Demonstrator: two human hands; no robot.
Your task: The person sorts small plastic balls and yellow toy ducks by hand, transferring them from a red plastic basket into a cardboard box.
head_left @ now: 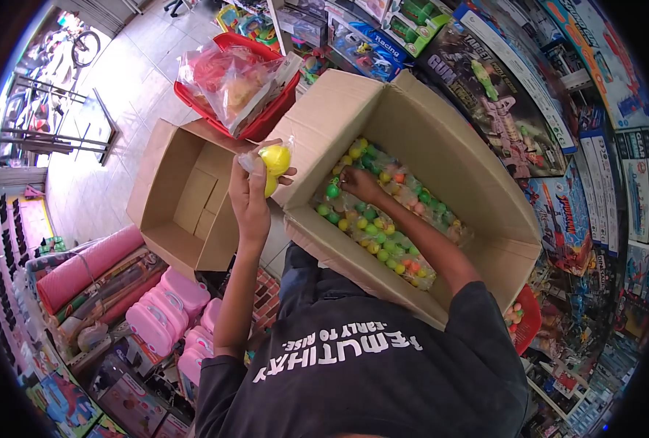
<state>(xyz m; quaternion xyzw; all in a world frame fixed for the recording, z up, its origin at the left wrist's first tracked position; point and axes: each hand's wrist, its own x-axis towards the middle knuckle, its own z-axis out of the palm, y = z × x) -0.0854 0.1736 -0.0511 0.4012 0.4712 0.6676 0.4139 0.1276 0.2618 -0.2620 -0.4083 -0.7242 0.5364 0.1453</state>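
Note:
My left hand (253, 191) is raised above the gap between two cardboard boxes, closed around a clear plastic bag of yellow balls (275, 158). Two yellow balls show, one above the other. My right hand (359, 183) reaches down into the large cardboard box (331, 109), fingers curled against the wrapped balls near its left wall. What those fingers grip is hard to make out. Bags of small balls (383, 237) in green, yellow and orange cover the bottom of this box. A green ball (332, 191) lies just beside my right fingertips.
A smaller open cardboard box (193, 197) stands to the left. Behind it is a red basket (247, 130) with plastic bags in it. Boxed toys (496, 95) line the right side. Pink cases (165, 310) and a pink roll (90, 269) lie at lower left. Another red basket (530, 321) sits at right.

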